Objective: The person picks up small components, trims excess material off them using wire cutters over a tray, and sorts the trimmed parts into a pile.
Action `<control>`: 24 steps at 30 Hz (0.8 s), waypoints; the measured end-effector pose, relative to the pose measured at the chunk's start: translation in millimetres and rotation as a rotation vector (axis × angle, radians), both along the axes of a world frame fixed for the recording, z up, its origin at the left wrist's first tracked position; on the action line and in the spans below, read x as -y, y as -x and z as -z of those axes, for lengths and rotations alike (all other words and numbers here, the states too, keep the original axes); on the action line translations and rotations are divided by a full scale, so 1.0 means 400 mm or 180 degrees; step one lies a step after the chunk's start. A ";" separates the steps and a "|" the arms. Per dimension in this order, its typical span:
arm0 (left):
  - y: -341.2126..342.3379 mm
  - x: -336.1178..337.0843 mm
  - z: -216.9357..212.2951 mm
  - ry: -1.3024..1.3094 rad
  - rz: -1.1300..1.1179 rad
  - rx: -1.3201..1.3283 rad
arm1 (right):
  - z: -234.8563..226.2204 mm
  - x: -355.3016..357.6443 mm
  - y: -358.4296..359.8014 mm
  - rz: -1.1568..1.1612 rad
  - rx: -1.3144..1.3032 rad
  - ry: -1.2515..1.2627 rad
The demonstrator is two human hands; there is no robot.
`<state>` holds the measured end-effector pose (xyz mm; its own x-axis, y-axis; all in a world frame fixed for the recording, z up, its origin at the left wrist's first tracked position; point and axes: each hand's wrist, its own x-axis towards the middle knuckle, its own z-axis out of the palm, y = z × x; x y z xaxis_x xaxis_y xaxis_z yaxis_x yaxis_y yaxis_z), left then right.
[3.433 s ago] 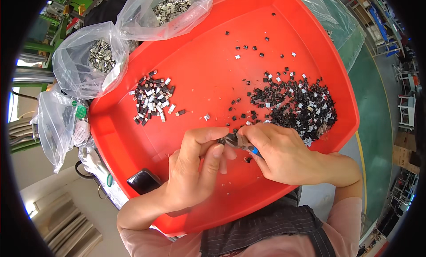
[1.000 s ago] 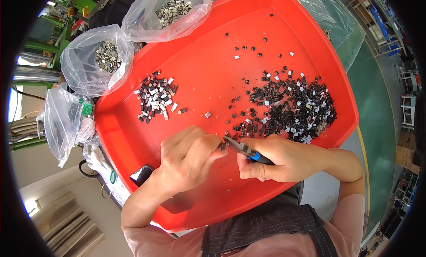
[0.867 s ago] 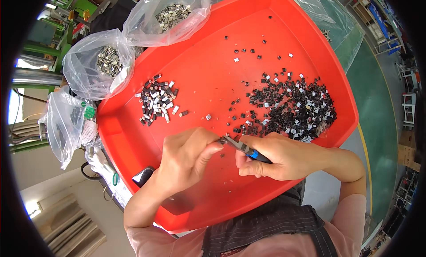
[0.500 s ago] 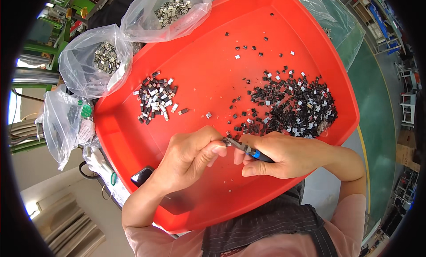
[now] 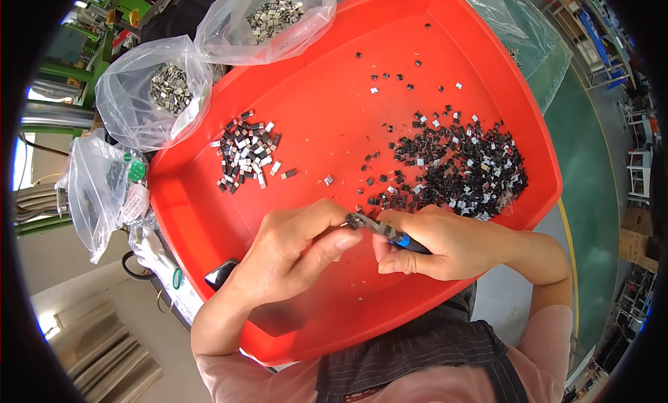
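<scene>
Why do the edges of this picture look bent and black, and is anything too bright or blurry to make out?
Head view: a fisheye lens bows the red tray rim and leaves black corners. Daylight is even and shadows soft, with one dark patch on the tray under the left hand. Glare whitens the clear plastic bags. The middle is sharp; the tiny part at the tweezers tip, held by the right hand, is too small to read.

Tiny part (image 5: 346,223) at tool tip too small to identify.

Three clear plastic bags sit along the tray's far-left edge: one (image 5: 268,20) and another (image 5: 156,97) hold small metal parts, a third (image 5: 104,187) hangs lower. A green floor (image 5: 591,173) lies right.
</scene>
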<state>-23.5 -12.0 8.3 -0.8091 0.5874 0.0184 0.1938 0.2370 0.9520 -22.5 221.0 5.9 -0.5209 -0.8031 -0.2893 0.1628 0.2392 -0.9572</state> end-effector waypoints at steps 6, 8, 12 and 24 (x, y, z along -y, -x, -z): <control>-0.007 -0.021 0.005 0.0471 -0.0233 -0.1419 | 0.006 0.002 -0.009 0.0144 -0.0056 0.0046; -0.008 -0.024 0.016 0.0554 -0.0323 -0.2017 | -0.007 0.001 -0.001 -0.0042 0.0000 -0.0142; -0.003 -0.028 0.015 0.0730 -0.0288 -0.2353 | -0.003 -0.004 -0.007 0.0055 -0.0119 0.0012; -0.001 -0.026 0.025 0.1534 -0.0521 -0.3835 | -0.007 0.003 -0.007 0.0118 0.0743 0.0284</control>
<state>-23.2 -1.8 -1.7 -0.4944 0.6353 0.5933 0.7959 0.6052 0.0153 -19.5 219.6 8.8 -0.4780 -0.8124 -0.3339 0.3891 0.1450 -0.9097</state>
